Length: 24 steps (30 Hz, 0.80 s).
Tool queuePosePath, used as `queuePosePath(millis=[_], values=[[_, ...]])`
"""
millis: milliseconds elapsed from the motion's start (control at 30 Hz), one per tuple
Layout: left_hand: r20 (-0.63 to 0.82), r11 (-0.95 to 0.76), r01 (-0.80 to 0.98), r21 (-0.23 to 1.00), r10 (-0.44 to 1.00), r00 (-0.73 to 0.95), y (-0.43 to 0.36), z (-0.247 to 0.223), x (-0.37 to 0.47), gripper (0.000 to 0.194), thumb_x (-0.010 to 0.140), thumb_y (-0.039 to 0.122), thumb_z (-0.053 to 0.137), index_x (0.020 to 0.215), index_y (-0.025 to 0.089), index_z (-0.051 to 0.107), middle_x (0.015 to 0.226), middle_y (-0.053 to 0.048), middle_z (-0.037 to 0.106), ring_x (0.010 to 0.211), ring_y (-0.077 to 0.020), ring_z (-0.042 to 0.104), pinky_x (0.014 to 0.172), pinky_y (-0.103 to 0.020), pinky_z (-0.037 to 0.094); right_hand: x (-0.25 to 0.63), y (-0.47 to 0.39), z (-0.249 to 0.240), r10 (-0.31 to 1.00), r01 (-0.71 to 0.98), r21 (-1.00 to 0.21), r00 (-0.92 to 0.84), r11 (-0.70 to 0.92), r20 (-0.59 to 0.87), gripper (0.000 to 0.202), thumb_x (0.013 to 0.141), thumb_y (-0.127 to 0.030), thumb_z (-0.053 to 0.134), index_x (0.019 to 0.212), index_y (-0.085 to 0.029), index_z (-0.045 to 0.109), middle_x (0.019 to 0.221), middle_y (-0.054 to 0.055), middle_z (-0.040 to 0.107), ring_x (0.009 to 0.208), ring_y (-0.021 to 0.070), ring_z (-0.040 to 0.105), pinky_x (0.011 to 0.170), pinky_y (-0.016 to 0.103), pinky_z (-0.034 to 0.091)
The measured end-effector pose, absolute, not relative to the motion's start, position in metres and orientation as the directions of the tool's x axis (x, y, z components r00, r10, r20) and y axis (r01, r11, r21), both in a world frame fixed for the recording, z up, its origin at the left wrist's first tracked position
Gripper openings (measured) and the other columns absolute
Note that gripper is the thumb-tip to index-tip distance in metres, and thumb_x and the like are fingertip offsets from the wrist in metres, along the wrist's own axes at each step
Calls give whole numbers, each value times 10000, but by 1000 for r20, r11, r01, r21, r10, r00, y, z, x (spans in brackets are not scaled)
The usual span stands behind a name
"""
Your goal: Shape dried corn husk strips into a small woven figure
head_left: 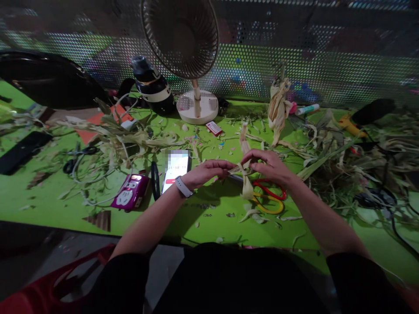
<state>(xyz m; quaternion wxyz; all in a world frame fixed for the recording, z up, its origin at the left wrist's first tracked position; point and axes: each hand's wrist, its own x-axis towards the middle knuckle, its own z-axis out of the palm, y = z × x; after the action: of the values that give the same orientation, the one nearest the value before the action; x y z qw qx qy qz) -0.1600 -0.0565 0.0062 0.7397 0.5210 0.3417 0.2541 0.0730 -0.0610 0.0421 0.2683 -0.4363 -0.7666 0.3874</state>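
Having mostly open tabletop (209, 220) by near edge; left hand (211, 170), right hand (269, 166) are pinching husk (244, 170) between them, bulb (247, 189) jutting near.

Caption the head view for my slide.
Left hand and right hand hold pale corn husk beside scissors on a green table.

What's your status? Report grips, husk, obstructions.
Left grip at the pale husk, right grip pinching it. Husk looks knotted. Scissors close alongside, scraps scattered around.
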Motion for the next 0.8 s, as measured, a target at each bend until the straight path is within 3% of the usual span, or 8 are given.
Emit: queuePosePath(millis=[167, 300, 467, 600, 700, 800], values=[[-202, 299, -41, 953, 733, 650, -57, 4, -159, 292, 716, 177, 618, 985, 150, 730, 695, -7, 618, 574, -73, 460, 551, -225, 350, 67, -64, 37, 852, 576, -701, -516, 421, 89, 380, 754, -405, 706, 1085, -224, 661, 1005, 60, 711, 767, 189, 657, 684, 303, 483], [-194, 319, -50, 946, 687, 700, -56, 8, -160, 333, 695, 163, 606, 1009, 126, 712, 607, 26, 514, 519, -57, 366, 499, -217, 286, 70, -61, 34, 811, 576, -668, -580, 472, 73, 249, 828, -402, 639, 983, -222, 711, 904, 47, 734, 785, 194, 660, 698, 307, 473], [-201, 295, 5, 955, 637, 744, -50, 18, -171, 433, 698, 204, 617, 1123, 127, 639, 602, 54, 452, 503, -52, 346, 494, -203, 292, 81, -53, 36, 833, 540, -728, -547, 423, 79, 290, 813, -448, 655, 942, -197, 722, 861, 45, 728, 763, 180, 652, 685, 291, 479], [-201, 30, 232, 972, 618, 760, -51, 24, -172, 313, 752, 285, 610, 1022, 129, 644, 693, 12, 560, 600, -91, 469, 581, -229, 369, 78, -56, 36, 830, 541, -713, -549, 445, 102, 287, 822, -434, 656, 969, -198, 726, 890, 48, 733, 772, 177, 655, 693, 289, 476], [-123, -240, 414, 878, 722, 681, -60, 27, -162, 313, 792, 421, 617, 927, 140, 644, 798, -27, 627, 718, -141, 543, 640, -252, 387, 70, -59, 32, 811, 546, -686, -574, 482, 113, 257, 845, -386, 640, 998, -199, 726, 930, 53, 740, 818, 182, 667, 736, 293, 478], [-38, -305, 493, 815, 821, 570, -70, 28, -151, 338, 862, 468, 532, 924, 149, 624, 767, -22, 627, 690, -142, 549, 626, -253, 378, 65, -60, 26, 805, 553, -667, -581, 500, 122, 273, 861, -359, 616, 1043, -185, 720, 961, 77, 742, 855, 196, 674, 755, 303, 489]])
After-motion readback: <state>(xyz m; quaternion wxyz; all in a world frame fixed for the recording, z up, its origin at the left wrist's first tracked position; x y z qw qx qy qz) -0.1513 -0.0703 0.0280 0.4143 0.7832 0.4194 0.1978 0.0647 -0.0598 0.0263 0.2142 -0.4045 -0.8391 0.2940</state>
